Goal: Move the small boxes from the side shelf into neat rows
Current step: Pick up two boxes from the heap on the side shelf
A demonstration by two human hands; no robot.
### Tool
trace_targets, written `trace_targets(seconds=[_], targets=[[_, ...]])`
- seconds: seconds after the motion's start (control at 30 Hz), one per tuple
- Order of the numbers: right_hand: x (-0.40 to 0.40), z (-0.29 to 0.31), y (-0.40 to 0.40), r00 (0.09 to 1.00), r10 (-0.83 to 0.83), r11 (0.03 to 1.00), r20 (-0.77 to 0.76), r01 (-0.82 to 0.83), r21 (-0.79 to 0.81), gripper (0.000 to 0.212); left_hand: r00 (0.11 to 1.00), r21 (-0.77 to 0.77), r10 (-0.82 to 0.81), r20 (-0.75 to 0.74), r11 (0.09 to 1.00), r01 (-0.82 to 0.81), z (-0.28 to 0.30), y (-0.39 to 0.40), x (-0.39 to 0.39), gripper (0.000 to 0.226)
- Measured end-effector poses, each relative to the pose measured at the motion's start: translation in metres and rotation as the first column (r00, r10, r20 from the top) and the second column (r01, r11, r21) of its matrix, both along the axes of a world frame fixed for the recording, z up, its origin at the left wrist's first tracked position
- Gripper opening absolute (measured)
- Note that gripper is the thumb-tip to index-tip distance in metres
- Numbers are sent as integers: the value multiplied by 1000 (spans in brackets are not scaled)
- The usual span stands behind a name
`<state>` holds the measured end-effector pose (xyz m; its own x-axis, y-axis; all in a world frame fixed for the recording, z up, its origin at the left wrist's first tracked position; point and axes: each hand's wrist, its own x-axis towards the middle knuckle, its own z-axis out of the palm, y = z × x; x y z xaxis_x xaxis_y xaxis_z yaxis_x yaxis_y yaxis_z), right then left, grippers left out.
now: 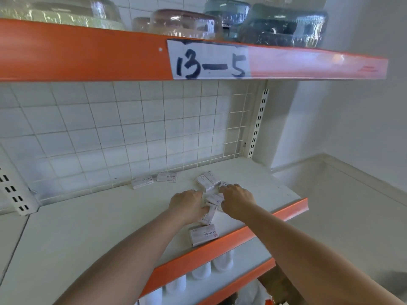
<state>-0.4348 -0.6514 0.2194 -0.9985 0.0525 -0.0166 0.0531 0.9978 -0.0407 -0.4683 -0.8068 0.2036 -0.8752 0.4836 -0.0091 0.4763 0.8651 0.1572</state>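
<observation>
Several small white staple boxes lie on the white shelf [105, 227]. Two boxes [142, 182] [166, 177] sit side by side at the back against the wire grid. A loose cluster [207, 181] lies at the right. My left hand [188, 203] reaches into the cluster, and its thumb and curled fingers hold a tilted box [208, 215]. My right hand [236, 200] is just right of it, fingers curled down over a box [214, 199] between the two hands. One more box [203, 235] lies alone by the front edge.
An orange shelf lip [220, 247] runs along the front, and the shelf ends at the right by a white wall. An upper shelf, labelled 13-5 [209, 60], carries wrapped bowls. White cups [201, 270] stand on the shelf below.
</observation>
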Motion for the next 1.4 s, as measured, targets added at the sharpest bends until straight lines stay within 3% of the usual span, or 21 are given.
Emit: trace_targets(seconds=[0.3, 0.53, 1.17, 1.4], targets=[[-13, -4, 22, 986, 155, 988, 61, -154, -28, 33, 984, 16, 175, 40, 984, -176, -6, 31, 21, 40], [-20, -4, 23, 951, 302, 952, 62, -299, -63, 38, 962, 46, 269, 54, 961, -271, -11, 41, 24, 31], [-32, -12, 12, 955, 284, 958, 82, -286, 17, 40, 963, -21, 267, 44, 964, -266, -10, 24, 13, 27], [-31, -1, 2, 946, 313, 949, 83, -314, 1, 34, 953, -5, 302, 21, 953, -302, 0, 11, 16, 14]])
